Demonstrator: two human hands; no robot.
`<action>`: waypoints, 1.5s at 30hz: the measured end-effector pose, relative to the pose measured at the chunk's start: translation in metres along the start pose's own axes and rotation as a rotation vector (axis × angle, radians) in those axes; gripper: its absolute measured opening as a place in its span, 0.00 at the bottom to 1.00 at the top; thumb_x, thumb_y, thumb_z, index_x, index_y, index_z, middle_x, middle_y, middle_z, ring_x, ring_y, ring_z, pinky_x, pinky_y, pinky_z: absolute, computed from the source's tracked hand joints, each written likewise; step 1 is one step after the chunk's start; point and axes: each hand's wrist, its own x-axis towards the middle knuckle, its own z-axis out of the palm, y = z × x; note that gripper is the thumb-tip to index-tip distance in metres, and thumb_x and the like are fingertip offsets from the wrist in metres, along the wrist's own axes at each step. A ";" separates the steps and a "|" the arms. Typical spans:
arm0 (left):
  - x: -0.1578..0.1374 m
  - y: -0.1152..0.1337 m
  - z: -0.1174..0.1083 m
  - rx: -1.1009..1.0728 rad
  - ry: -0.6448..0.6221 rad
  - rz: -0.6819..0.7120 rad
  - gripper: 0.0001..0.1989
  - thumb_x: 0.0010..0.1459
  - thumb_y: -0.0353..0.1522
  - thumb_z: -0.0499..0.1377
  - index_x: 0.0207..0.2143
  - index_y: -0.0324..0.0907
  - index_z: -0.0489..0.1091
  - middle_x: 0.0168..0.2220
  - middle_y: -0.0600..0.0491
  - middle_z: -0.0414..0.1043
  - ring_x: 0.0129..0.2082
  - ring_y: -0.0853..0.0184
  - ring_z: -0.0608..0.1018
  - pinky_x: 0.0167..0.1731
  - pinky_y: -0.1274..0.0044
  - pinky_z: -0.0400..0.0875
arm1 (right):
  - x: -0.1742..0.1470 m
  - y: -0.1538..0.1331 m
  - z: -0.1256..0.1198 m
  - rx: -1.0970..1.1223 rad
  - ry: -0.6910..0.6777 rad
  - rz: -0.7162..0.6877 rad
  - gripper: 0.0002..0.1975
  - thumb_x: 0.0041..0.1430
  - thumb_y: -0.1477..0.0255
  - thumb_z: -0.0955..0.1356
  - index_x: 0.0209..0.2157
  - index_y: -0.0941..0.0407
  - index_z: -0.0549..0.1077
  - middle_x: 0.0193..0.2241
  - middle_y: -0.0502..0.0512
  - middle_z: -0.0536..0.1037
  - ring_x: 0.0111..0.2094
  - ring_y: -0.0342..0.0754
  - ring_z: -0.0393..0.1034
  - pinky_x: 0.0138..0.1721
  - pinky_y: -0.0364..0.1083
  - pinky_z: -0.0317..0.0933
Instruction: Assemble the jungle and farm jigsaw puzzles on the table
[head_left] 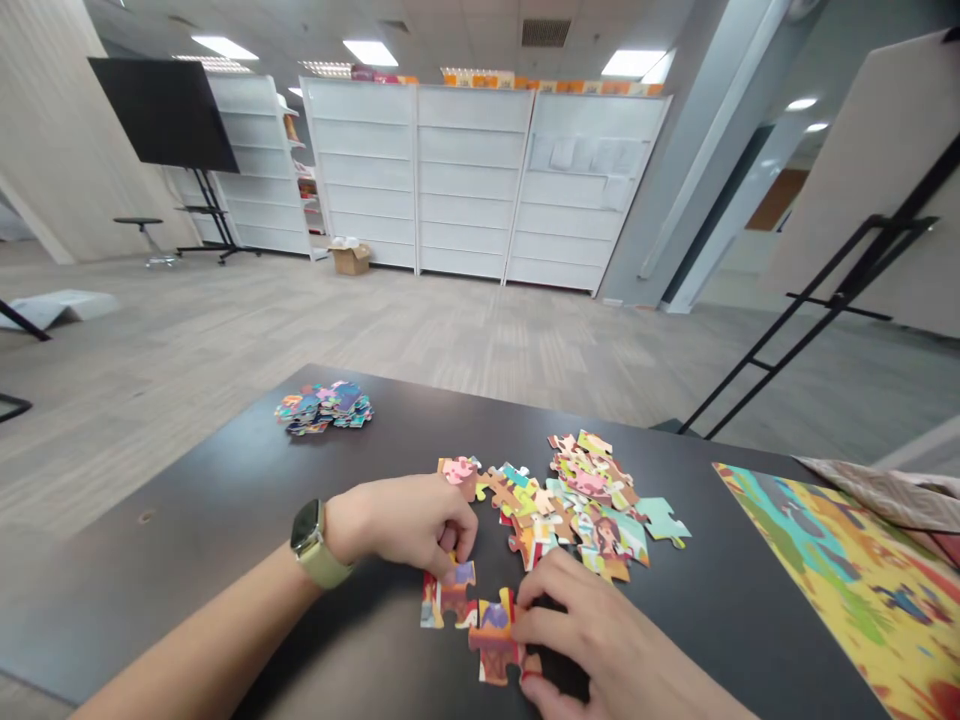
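Leftmost, one stack of cardboard puzzle pieces (324,407) sits on a smooth dark table (202,530); the left hand (421,522) pinches one knobbed piece (454,598) just beside a second piece (493,645), which the right hand (581,628) touches, its grip unclear; behind lies one loose heap (589,480), far right one printed sheet (855,570).

No legible text, no readable numbers

There are two hands (420,520), one watch (307,528), one cardboard box (351,261) and what look like two puzzle-piece heaps (322,410).
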 end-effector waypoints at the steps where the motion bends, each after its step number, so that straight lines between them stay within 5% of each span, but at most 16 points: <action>1: 0.000 0.000 0.000 -0.001 -0.001 -0.004 0.06 0.49 0.28 0.70 0.31 0.44 0.78 0.24 0.61 0.72 0.24 0.73 0.72 0.23 0.84 0.60 | 0.000 0.000 0.000 -0.002 -0.005 -0.001 0.15 0.53 0.80 0.70 0.40 0.49 0.80 0.41 0.52 0.76 0.44 0.49 0.69 0.44 0.45 0.64; 29: 0.002 -0.002 0.004 0.011 -0.003 0.092 0.06 0.48 0.30 0.71 0.30 0.43 0.78 0.24 0.61 0.72 0.24 0.73 0.73 0.24 0.84 0.61 | -0.001 0.006 -0.004 -0.012 0.067 0.024 0.13 0.56 0.80 0.67 0.40 0.52 0.79 0.41 0.55 0.75 0.44 0.51 0.70 0.50 0.53 0.65; 45: -0.002 0.000 0.003 0.051 -0.014 0.084 0.07 0.46 0.26 0.70 0.29 0.43 0.78 0.25 0.61 0.74 0.24 0.73 0.74 0.24 0.84 0.62 | 0.004 0.008 0.002 -0.031 0.165 -0.085 0.13 0.56 0.80 0.67 0.40 0.52 0.78 0.39 0.54 0.75 0.41 0.49 0.69 0.41 0.47 0.66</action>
